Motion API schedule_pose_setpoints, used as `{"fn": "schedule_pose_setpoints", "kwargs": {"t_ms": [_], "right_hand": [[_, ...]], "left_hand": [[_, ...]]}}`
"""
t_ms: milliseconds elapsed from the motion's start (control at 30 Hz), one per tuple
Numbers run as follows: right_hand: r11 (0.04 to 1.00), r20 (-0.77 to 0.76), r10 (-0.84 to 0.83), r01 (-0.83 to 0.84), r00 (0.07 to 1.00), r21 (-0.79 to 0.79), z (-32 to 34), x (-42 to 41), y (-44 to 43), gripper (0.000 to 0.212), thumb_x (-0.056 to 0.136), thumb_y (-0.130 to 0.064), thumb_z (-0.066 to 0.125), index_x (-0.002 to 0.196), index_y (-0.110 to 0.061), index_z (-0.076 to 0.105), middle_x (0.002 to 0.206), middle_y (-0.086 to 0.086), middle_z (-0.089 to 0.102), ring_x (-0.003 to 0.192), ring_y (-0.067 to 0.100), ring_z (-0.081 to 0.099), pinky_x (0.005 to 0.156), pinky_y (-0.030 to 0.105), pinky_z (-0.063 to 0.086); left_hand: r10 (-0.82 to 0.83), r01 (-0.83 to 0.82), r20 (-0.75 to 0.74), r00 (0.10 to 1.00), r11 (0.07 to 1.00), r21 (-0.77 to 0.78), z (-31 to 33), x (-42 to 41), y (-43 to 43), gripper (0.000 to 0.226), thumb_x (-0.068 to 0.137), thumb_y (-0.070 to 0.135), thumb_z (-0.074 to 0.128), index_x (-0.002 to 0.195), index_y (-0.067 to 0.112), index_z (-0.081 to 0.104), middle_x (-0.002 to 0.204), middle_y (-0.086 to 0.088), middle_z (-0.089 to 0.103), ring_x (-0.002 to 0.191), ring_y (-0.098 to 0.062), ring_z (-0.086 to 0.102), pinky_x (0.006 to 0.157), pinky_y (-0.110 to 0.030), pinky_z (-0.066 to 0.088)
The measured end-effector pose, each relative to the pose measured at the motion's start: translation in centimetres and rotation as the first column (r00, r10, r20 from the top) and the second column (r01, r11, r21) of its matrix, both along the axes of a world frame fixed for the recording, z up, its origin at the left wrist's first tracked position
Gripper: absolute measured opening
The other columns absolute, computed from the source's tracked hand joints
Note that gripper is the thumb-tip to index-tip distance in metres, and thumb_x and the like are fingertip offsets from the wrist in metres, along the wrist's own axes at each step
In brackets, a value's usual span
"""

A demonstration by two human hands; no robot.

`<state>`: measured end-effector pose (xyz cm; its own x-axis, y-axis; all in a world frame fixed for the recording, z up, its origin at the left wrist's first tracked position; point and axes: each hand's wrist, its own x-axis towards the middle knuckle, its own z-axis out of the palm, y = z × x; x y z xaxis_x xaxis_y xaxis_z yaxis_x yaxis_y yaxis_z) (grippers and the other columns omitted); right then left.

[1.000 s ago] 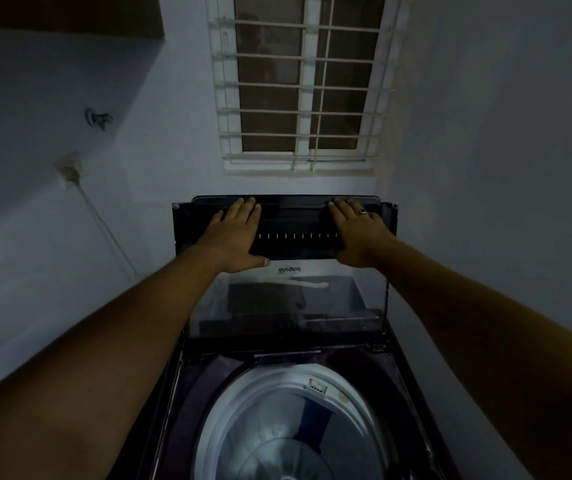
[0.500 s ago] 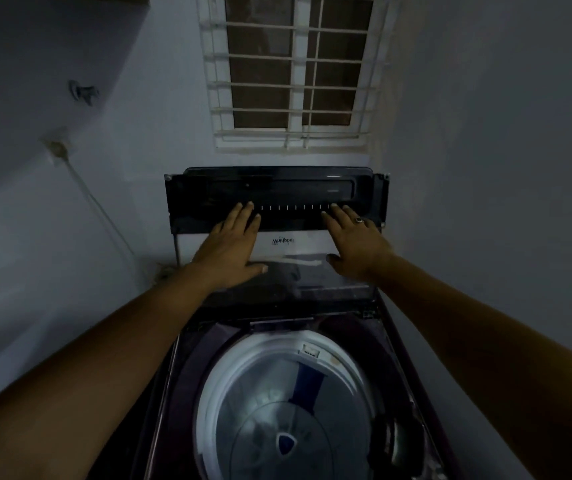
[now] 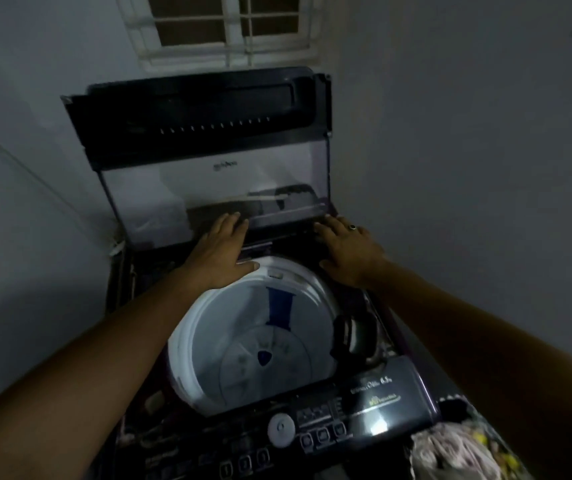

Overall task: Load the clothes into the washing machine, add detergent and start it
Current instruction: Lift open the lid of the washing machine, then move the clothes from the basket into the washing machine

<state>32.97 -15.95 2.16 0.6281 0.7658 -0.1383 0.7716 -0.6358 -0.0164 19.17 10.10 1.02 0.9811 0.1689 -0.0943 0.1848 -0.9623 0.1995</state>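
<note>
The left wall (image 3: 18, 202) is plain grey, and a thin cord (image 3: 35, 173) runs down it toward the rear corner of the washing machine (image 3: 139, 282).

The left hand (image 3: 220, 251) lies flat with straight fingers and holds nothing. Its fingertips reach the lower edge of the lid (image 3: 208, 133), which stands raised and folded against the back.

At the centre, the drum (image 3: 243, 344) is exposed and holds no clothing. The control panel (image 3: 315, 431), with a round dial (image 3: 280, 428), runs along the near edge.

The right hand (image 3: 350, 252), wearing a ring (image 3: 353, 227), is also flat and grips nothing. It is at the base of the lid.

In the lower right corner, the clothes (image 3: 457, 452) sit in a bundle just beside the panel, outside the drum.

Progress: the lid is open. The steps judged to remain are loading the clothes, adding detergent, closing the lid and starting the machine. No detergent container is visible.

Room: narrow and dim, with a barred window (image 3: 225, 29) above the machine and a bare right wall (image 3: 485, 133).
</note>
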Motion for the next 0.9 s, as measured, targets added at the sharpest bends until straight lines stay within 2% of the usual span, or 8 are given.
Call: {"fn": "schedule_pose_setpoints", "kwargs": {"t_ms": [167,433,633,900], "right_hand": [[0.997,-0.044,-0.069,0.071,0.997,0.027,-1.6,-0.8,-6.7,0.077,0.097,-0.050,0.050,0.159,-0.018,0.017,0.166,0.013,0.018,0.152,0.034,0.019,0.117,0.054,0.030],[0.964,-0.133,-0.231,0.246,0.964,0.104,-4.1,-1.5,-20.1,0.067,0.102,-0.054,0.031,0.155,-0.013,0.027,0.163,0.018,0.026,0.149,0.037,0.027,0.116,0.055,0.032],[0.930,-0.165,-0.344,0.360,0.925,0.079,-7.4,-2.8,-31.9,0.064,0.103,-0.052,0.035,0.156,-0.016,0.026,0.163,0.015,0.027,0.148,0.035,0.030,0.117,0.051,0.033],[0.863,-0.271,-0.478,0.504,0.835,0.030,-14.8,-6.7,-46.5,0.061,0.102,-0.047,0.042,0.152,-0.013,0.033,0.155,0.016,0.039,0.141,0.037,0.039,0.108,0.051,0.043]], "left_hand": [[-0.094,0.094,-0.007,0.996,0.994,-0.049,-1.6,1.9,-5.7,0.098,0.089,0.064,0.057,0.160,0.013,0.012,0.167,-0.010,0.005,0.153,-0.030,0.005,0.121,-0.052,0.023],[-0.238,0.238,0.010,0.971,0.967,-0.093,-1.9,4.8,-19.9,0.092,0.092,0.065,0.050,0.160,0.015,0.012,0.166,-0.008,0.008,0.151,-0.030,0.009,0.119,-0.052,0.027],[-0.359,0.361,0.044,0.932,0.925,-0.118,-2.8,6.1,-33.5,0.084,0.094,0.058,0.054,0.158,0.014,0.021,0.163,-0.011,0.018,0.150,-0.030,0.016,0.119,-0.049,0.030],[-0.455,0.434,-0.064,0.888,0.876,-0.209,-9.2,6.5,-48.1,0.084,0.092,0.055,0.058,0.157,0.013,0.025,0.162,-0.008,0.021,0.150,-0.026,0.018,0.119,-0.043,0.031]]}}
